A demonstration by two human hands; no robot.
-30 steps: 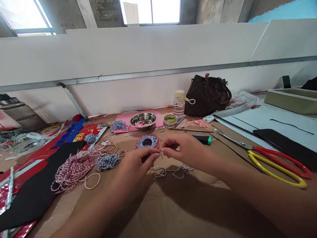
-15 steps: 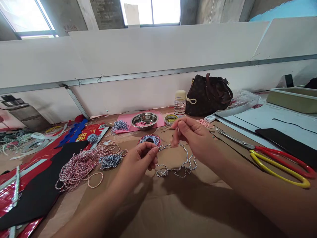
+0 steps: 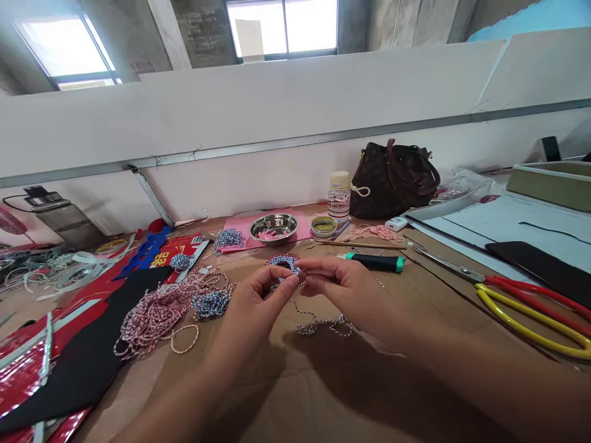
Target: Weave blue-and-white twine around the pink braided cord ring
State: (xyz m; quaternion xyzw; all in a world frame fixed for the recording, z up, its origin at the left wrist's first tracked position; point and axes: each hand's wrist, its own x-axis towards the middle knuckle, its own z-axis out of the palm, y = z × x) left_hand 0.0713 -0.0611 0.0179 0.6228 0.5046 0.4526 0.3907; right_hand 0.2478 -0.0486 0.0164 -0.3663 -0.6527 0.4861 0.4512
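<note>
Right hand (image 3: 339, 284) back beside left hand (image 3: 259, 300), both pinching black-and-white cord (image 3: 306, 330), yellow characters (image 3: 160, 258) on red packet (image 3: 178, 245)

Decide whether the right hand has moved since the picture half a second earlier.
Yes. Judged against the steel bowl, the right hand has moved left and lower in the picture, nearer the left hand.

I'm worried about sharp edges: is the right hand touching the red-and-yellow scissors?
Apart. The head view shows brown work surface between the right hand and the scissors.
</note>
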